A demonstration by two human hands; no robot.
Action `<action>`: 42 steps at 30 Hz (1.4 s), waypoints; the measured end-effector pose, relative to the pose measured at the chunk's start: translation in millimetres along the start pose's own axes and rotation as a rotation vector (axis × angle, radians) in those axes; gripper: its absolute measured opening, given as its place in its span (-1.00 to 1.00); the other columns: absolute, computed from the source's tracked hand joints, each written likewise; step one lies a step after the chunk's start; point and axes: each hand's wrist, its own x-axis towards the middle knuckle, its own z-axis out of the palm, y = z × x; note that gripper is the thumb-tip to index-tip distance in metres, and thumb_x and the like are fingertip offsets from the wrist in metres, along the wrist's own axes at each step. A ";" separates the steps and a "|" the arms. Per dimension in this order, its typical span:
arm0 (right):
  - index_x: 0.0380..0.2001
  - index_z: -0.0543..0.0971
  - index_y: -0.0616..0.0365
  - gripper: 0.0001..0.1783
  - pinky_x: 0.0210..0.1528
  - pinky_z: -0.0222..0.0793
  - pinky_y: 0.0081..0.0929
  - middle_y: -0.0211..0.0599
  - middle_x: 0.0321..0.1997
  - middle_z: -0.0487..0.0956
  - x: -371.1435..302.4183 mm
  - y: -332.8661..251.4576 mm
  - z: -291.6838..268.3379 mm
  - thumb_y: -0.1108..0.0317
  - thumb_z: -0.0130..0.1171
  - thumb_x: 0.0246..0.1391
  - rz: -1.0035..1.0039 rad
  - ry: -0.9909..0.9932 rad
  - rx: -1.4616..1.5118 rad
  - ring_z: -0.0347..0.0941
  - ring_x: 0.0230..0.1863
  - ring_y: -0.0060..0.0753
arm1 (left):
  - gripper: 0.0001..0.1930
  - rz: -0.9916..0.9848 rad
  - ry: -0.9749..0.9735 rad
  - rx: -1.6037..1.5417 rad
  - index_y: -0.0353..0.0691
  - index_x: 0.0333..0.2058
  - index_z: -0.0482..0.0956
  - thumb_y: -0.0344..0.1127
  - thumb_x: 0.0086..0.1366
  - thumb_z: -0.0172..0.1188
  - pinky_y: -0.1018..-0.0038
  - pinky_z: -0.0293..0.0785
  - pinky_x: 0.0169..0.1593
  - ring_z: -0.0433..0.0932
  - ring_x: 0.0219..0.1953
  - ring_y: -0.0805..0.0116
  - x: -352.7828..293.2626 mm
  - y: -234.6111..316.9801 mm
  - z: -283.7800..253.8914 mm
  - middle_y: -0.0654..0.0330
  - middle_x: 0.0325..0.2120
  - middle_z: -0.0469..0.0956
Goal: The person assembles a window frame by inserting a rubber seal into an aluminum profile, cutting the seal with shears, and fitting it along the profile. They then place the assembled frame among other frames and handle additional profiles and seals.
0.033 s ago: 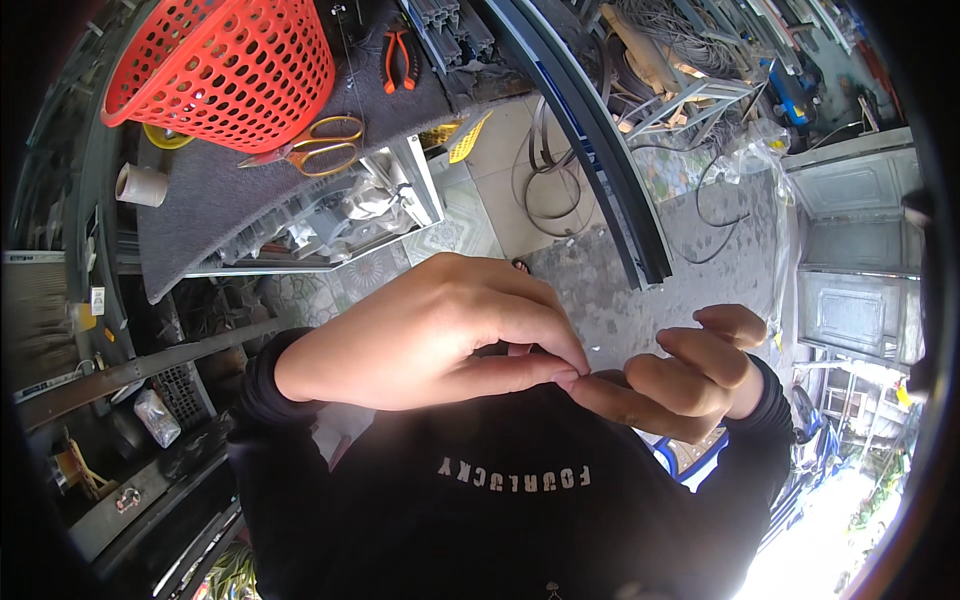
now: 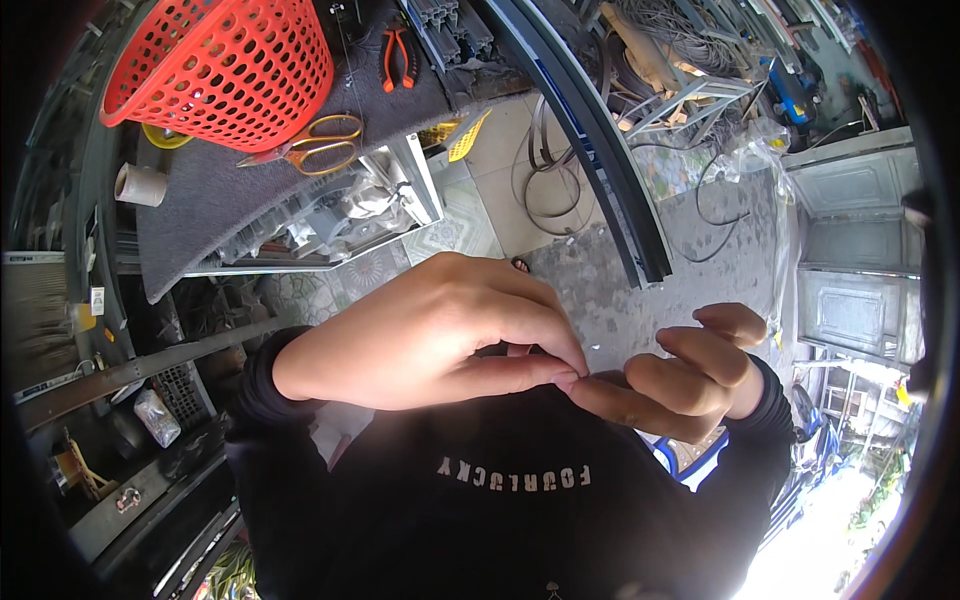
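My bench (image 2: 200,215), laid with a dark mat, curved across the upper left. On it, the red basket (image 2: 225,65) stood at the far end, the yellow-handled scissors (image 2: 315,145) lay just beside the basket, and the orange pliers (image 2: 400,55) lay beyond them. Well below the bench, my left hand (image 2: 440,335) and right hand (image 2: 675,375) met fingertip to fingertip above my black shirt (image 2: 500,490), both pinched shut; what they pinched was too small to tell.
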 end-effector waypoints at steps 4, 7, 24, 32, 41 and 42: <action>-0.42 0.66 -0.60 -0.67 -0.12 0.06 -0.38 -0.76 -0.35 0.26 -2.9 -3.2 -0.3 -0.05 0.43 -0.43 0.016 0.007 0.003 0.22 -0.17 -0.59 | -0.88 0.011 -0.046 0.007 -0.18 -0.34 0.68 -0.45 0.10 0.36 0.43 0.52 -0.28 0.60 -0.32 0.31 3.1 -1.5 0.6 0.24 -0.41 0.63; -0.45 0.66 -0.60 -0.68 -0.12 0.06 -0.36 -0.76 -0.39 0.25 -4.4 -4.7 -0.9 -0.04 0.43 -0.47 0.020 0.004 0.013 0.22 -0.18 -0.59 | -0.87 0.005 -0.080 0.036 -0.18 -0.35 0.67 -0.44 0.08 0.37 0.42 0.51 -0.28 0.60 -0.32 0.30 5.0 -2.8 0.2 0.24 -0.41 0.63; -0.42 0.65 -0.59 -0.66 -0.10 0.06 -0.36 -0.78 -0.39 0.28 -12.1 -4.5 -2.9 -0.03 0.46 -0.44 0.062 -0.109 0.028 0.23 -0.20 -0.60 | -0.90 -0.014 0.037 -0.112 -0.25 -0.39 0.62 -0.40 0.10 0.32 0.45 0.45 -0.45 0.56 -0.50 0.34 3.9 -21.0 14.5 0.24 -0.49 0.61; -0.43 0.67 -0.59 -0.66 -0.10 0.04 -0.37 -0.77 -0.40 0.28 -9.7 -5.9 2.0 -0.02 0.48 -0.45 0.067 -0.132 0.074 0.23 -0.20 -0.59 | -0.90 -0.016 -0.030 -0.156 -0.21 -0.33 0.67 -0.47 0.14 0.32 0.47 0.52 -0.34 0.64 -0.38 0.30 0.0 -29.5 12.7 0.21 -0.42 0.64; -0.45 0.67 -0.60 -0.68 -0.08 0.05 -0.36 -0.74 -0.38 0.31 -8.7 -5.6 6.5 -0.03 0.47 -0.45 0.063 -0.141 0.084 0.24 -0.18 -0.55 | -0.90 0.030 -0.002 -0.110 -0.17 -0.33 0.68 -0.45 0.14 0.32 0.47 0.52 -0.33 0.64 -0.35 0.31 -4.8 -33.5 10.3 0.24 -0.41 0.64; -0.45 0.67 -0.60 -0.68 -0.08 0.05 -0.36 -0.74 -0.37 0.31 -8.1 -5.6 6.5 -0.03 0.47 -0.45 0.054 -0.149 0.071 0.24 -0.17 -0.55 | -0.90 0.030 0.001 -0.100 -0.16 -0.33 0.68 -0.44 0.14 0.32 0.48 0.52 -0.33 0.64 -0.36 0.32 -5.5 -33.1 10.0 0.24 -0.41 0.64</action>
